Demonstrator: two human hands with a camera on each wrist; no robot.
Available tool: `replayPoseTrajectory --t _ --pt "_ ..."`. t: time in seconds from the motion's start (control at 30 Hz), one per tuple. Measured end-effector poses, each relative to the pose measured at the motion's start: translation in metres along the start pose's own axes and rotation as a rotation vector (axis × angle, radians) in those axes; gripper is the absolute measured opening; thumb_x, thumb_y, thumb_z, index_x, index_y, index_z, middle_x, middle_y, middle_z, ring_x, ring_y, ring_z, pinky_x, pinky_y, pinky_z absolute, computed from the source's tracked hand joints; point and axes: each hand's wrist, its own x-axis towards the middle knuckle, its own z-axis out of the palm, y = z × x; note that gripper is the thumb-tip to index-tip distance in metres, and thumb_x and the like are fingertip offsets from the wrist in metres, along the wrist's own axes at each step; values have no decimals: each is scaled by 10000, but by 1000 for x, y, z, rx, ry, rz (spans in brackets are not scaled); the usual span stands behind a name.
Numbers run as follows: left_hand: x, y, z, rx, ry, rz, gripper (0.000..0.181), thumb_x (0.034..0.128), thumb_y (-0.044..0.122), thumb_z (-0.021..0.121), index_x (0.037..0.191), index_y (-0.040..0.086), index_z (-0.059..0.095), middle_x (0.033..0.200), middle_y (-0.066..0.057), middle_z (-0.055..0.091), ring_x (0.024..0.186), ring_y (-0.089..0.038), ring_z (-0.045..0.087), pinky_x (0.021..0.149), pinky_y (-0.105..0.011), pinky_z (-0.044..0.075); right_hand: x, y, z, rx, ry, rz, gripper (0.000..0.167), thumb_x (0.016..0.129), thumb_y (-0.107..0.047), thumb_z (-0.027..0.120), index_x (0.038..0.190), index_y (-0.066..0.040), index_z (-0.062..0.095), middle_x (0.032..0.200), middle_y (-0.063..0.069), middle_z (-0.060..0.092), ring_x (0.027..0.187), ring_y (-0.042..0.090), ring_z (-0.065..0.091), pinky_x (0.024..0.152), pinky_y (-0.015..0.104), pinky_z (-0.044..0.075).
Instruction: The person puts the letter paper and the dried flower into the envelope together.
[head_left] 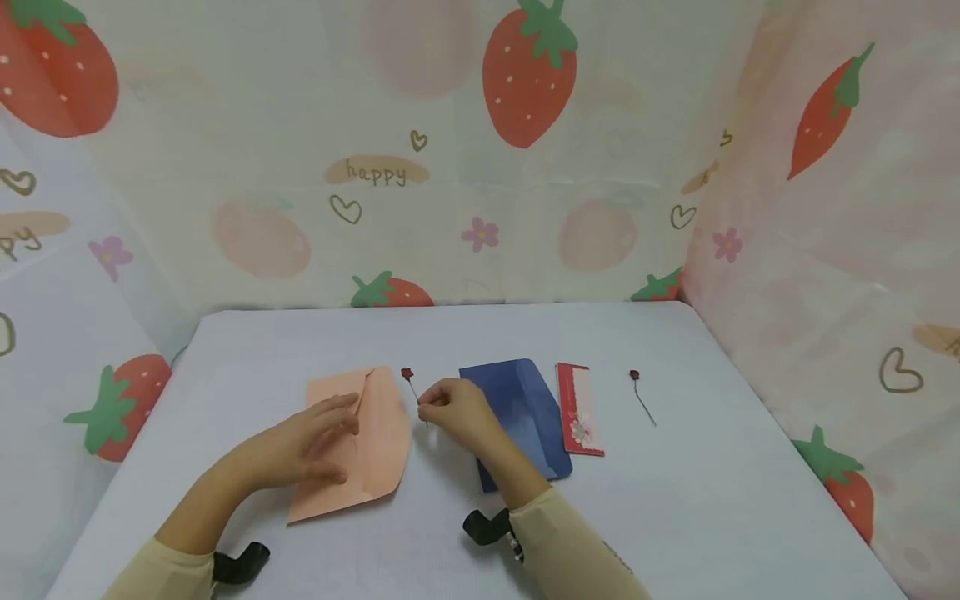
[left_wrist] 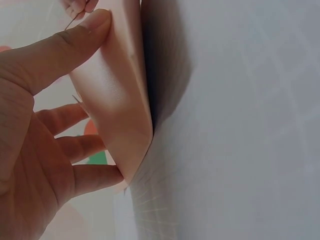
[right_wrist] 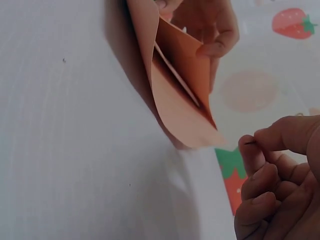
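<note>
Overall, a strawberry-print backdrop [head_left: 540,192] rises behind and at both sides of a white table [head_left: 712,500]. Peach envelope [head_left: 384,433]: left part of the table, flap unfolded toward the right; right wrist view shows its mouth parted, with a pale edge inside that cannot be identified. Blue envelope [head_left: 525,417]: right of the peach one, well apart from it, flap also to the right, partly covered by the right forearm in head view. Left hand [head_left: 300,446]: bent across the peach envelope, thumb and fingers gripping its upper panel, which bows outward. Right hand [head_left: 461,412]: between the envelopes, thumb and forefinger pinching a thin stem, remaining fingers curled in. Red-and-pink card [head_left: 579,412], floral print at its lower end: meets the blue envelope's right edge. Held dried rose [head_left: 407,374]: dark red head, just beside the peach flap, pointing away from the person. Second dried rose [head_left: 636,379]: lying on the table, right of the card, untouched.
</note>
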Motion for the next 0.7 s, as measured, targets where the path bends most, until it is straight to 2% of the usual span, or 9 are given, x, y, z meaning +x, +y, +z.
replayPoseTrajectory --t 0.27,0.43,0.7 --pt "1 -3 1 -19 -22 -12 488 815 413 861 1183 268 575 1633 -174 343 1489 -411 352 1133 -599 381 5 -2 13 45 -8 -18 158 939 -145 740 1078 -81 782 856 -31 750 795 84 663 662 252 501" --pt "1 -1 -1 -15 -23 -13 480 818 412 860 1178 273 576 1630 -175 349 1483 -404 368 1115 -595 402 9 -3 19 44 5 -24 145 920 -136 755 1050 -86 798 864 -29 757 783 58 654 651 236 504" --pt "1 -1 0 -1 -6 32 466 829 455 837 1163 246 587 1599 -197 387 1465 -430 382 1105 -615 400 15 -5 29 134 -15 63 118 882 -87 754 990 -44 776 829 -2 719 678 83 571 583 223 458"
